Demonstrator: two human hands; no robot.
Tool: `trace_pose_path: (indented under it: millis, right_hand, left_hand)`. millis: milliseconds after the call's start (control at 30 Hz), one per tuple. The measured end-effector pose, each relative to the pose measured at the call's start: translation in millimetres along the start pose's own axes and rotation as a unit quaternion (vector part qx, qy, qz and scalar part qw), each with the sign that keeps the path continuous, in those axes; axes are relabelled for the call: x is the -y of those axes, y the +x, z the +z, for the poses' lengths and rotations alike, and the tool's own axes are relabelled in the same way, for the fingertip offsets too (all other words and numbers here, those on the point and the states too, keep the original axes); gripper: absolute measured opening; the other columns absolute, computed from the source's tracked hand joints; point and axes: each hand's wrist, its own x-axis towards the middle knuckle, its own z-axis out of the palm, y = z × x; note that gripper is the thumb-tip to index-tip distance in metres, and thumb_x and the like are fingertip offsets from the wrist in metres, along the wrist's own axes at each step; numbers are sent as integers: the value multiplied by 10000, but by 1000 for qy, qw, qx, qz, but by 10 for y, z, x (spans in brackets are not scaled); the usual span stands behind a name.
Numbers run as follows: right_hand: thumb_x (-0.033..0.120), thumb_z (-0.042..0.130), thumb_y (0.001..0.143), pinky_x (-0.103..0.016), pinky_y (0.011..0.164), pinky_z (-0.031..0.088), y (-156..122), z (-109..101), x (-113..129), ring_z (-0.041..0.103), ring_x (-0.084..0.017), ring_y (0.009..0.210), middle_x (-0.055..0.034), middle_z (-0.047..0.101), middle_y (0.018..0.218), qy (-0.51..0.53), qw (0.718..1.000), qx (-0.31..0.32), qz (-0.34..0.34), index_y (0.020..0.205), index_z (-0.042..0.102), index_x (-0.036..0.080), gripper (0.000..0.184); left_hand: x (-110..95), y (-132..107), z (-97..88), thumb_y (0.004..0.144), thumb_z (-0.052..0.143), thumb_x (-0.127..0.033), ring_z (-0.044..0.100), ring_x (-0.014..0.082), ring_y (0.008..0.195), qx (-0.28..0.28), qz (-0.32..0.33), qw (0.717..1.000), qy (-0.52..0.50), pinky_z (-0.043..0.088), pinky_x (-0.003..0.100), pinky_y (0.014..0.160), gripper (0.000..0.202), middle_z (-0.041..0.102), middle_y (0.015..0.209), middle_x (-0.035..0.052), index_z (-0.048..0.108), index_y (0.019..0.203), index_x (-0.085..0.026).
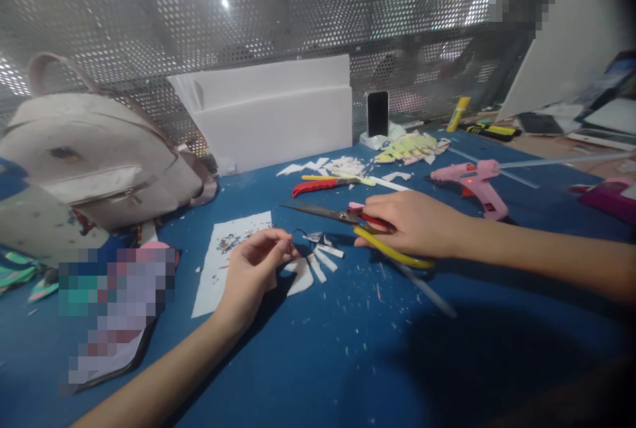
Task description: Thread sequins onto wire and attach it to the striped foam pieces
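Note:
My right hand point(410, 219) is closed around a pair of scissors point(318, 211) with red and yellow handles, its dark blades pointing left. Pinched in my left hand point(258, 259) is a thin dark strand, with a small silvery, striped piece point(320, 238) beside its end. Just below the fingertips, white strips point(325, 259) fan out from a rounded white piece point(299, 277) on the blue table. Partly behind my left hand lies a white sheet point(209, 292) with small shiny bits point(231, 240) scattered over it. A clear glue stick point(427, 292) lies below the scissors.
A pink glue gun point(477, 179) lies at right. Beyond the scissors are a red-handled cutter point(315, 187), white scraps point(345, 166) and a yellow-green layered piece point(412, 148). A phone point(377, 113) stands at back, near white boards point(278, 123). A backpack point(99, 150) stands left.

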Motion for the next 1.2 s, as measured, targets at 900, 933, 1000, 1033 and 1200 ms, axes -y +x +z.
trace_pose_path:
  millis: [900,933,1000,1033,1200]
  right_hand:
    - [236,705,750,-308,718,516,572,340,410,642,-149,764,-12,664,837,568,823,-2,-6,761,329,211,377]
    - [235,706,750,-311,721,514,568,342,417,640,-149,760,-8,659,830,570,822,1,-5,762,332,211,374]
    - [222,703,749,-307,717,506,552,342,432,633,-144,747,-1,653,817,584,812,9,2,762,335,211,368]
    - [212,705,743,-301,710,499,543,342,439,629,-140,739,4,649,807,594,805,13,4,760,335,211,371]
    - [253,720,740,-262,616,442,514,346,445,566,-115,669,6,625,779,572,820,24,-7,755,401,196,324]
  left_hand:
    - [5,-27,-27,847,697,-317,622,123,698,21,27,998,62,377,143,451,119,686,750,29,677,830,-200]
    - [1,-27,-26,850,695,-310,628,125,716,22,31,997,66,393,145,471,112,688,752,28,676,827,-202]
    - [-10,-26,-21,856,690,-294,630,126,734,21,41,996,74,421,153,510,97,690,760,26,679,829,-201]
    - [-16,-26,-17,857,690,-282,628,125,735,20,48,996,78,435,160,534,88,689,763,25,682,827,-200]
    - [-56,-43,13,845,697,-218,618,127,741,26,88,992,89,492,210,704,52,675,772,15,697,802,-189]
